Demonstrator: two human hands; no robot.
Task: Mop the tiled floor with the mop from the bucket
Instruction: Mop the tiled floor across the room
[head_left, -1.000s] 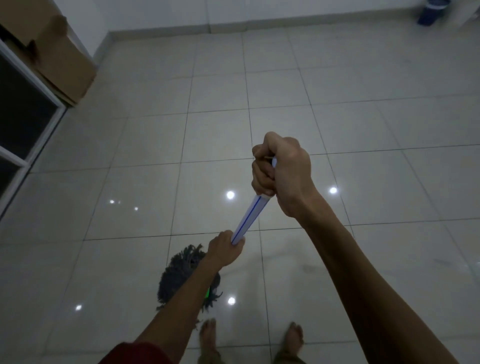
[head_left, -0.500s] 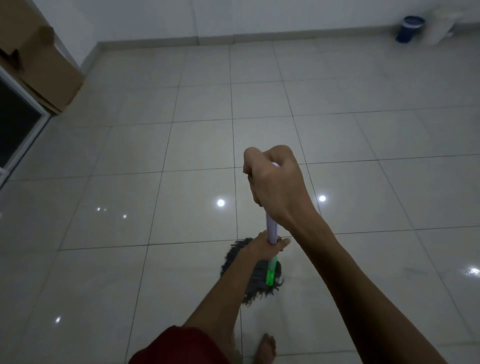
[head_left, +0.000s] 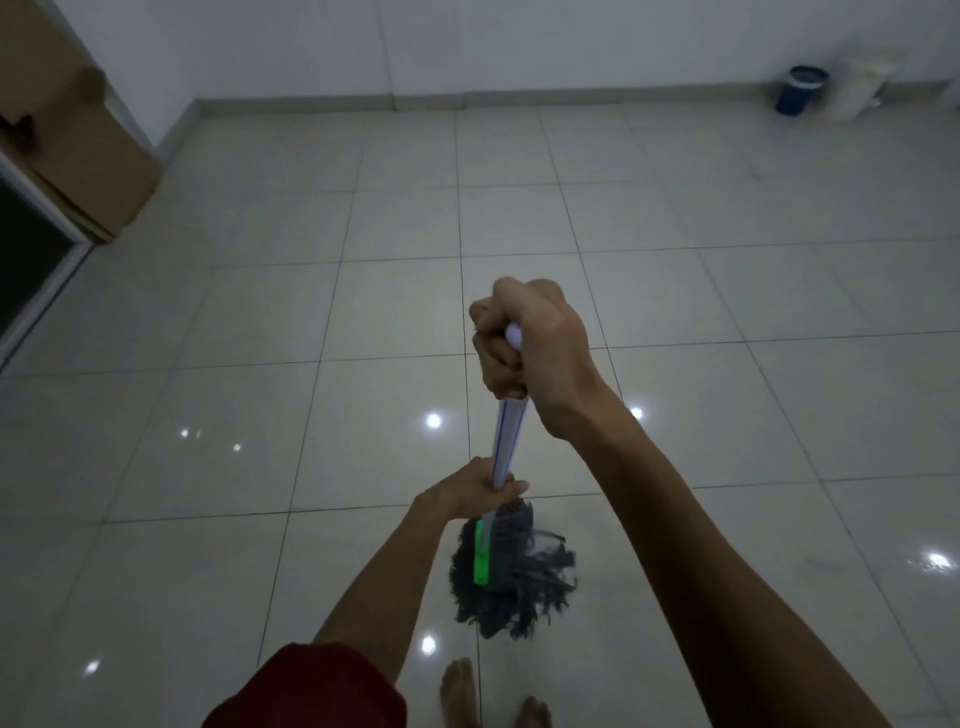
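I hold a mop with a white, blue-striped handle (head_left: 506, 436) that points nearly straight down. My right hand (head_left: 530, 345) grips its top end. Lower down, my left hand (head_left: 470, 491) is closed around the shaft just above the green socket (head_left: 482, 553). The dark grey string mop head (head_left: 514, 569) is spread on the glossy pale tiled floor (head_left: 675, 312), just in front of my bare feet (head_left: 460, 691). A dark blue bucket (head_left: 800, 89) stands far off at the back right by the wall.
A brown cardboard box (head_left: 78, 140) leans at the left by a dark glass door with a white frame (head_left: 31, 260). A white container (head_left: 857, 88) stands beside the bucket. White walls bound the room at the back. Ceiling lights reflect on the tiles.
The mop head has swept from my left to the right, and now lies in front of my feet. Both hands kept their grip, and the handle went from slanted to nearly vertical.
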